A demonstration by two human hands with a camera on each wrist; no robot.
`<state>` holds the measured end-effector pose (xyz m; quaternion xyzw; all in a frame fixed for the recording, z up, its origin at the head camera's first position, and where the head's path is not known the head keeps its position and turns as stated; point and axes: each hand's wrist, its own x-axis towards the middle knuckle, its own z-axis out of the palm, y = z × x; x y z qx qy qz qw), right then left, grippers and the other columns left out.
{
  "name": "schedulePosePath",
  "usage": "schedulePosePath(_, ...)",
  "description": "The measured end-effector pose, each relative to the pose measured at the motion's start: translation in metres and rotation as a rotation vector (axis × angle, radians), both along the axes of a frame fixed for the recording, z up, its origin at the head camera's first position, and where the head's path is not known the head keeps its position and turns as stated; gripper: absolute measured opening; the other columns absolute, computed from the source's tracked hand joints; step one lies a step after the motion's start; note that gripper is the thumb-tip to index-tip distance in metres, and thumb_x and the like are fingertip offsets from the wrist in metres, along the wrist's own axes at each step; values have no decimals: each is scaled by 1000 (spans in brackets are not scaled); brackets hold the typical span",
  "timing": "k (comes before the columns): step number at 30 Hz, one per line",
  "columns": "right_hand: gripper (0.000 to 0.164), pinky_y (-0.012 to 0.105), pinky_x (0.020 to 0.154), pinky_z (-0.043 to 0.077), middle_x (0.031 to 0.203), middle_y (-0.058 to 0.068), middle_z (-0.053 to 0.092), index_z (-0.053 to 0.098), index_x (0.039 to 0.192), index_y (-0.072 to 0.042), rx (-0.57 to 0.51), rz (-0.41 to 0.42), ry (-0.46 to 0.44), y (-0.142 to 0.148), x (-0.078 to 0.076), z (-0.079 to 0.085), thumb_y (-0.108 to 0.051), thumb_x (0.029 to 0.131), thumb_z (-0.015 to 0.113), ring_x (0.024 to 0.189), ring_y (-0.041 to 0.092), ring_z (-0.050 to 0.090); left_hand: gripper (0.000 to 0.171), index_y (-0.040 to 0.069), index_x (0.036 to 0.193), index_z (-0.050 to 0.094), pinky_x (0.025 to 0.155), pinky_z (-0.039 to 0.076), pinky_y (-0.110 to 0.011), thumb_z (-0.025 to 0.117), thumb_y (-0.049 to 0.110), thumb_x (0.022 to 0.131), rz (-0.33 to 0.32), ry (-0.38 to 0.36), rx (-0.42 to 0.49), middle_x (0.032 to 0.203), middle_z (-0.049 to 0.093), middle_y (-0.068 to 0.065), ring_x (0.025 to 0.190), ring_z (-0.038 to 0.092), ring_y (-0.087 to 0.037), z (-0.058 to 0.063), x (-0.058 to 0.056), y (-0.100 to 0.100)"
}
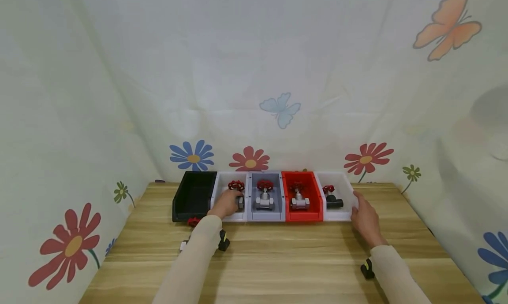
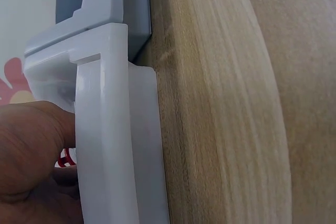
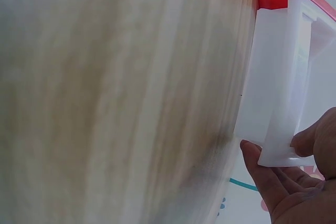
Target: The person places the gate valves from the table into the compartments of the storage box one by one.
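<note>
My left hand [image 1: 227,202] reaches into the left white bin [image 1: 239,218], its fingers gripping a valve with a red handwheel [image 1: 237,186]. In the left wrist view, the bin's front wall [image 2: 107,140] hides most of that valve. At the row's far end, my right hand [image 1: 366,218] holds the side of the other white bin [image 1: 337,216]. Thumb and fingers pinch its corner in the right wrist view [image 3: 294,182]. Inside that bin lies a dark valve [image 1: 334,202] with a red handwheel.
Between the white bins, a grey bin [image 1: 267,216] and a red bin [image 1: 304,216] each contain a silver valve. A black bin [image 1: 192,198] ends the row at left. Another valve with a red handwheel [image 1: 193,221] lies on the wooden table, partly behind my left forearm. Patterned curtains surround the table.
</note>
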<state>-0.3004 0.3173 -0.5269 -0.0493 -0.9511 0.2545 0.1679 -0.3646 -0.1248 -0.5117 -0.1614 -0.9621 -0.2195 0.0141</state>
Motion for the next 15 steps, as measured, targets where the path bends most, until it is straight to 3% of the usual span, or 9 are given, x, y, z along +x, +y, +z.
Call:
schedulePosePath(9, 50, 63, 88, 45, 126, 38, 55, 40, 142, 3, 6, 0, 9, 2, 0, -2, -1, 94, 51, 109, 53, 56, 42, 8, 117, 71, 99, 47, -48, 62, -9, 79, 10, -7, -61, 116, 68, -16, 114, 59, -36, 3, 4, 3)
schedulePosePath(15, 51, 62, 89, 45, 127, 38, 54, 38, 143, 3, 1, 15, -6, 2, -1, -2, -1, 94, 51, 110, 52, 56, 45, 8, 121, 69, 95, 48, -48, 61, -9, 79, -21, 4, -72, 117, 68, -17, 113, 59, -37, 2, 5, 0)
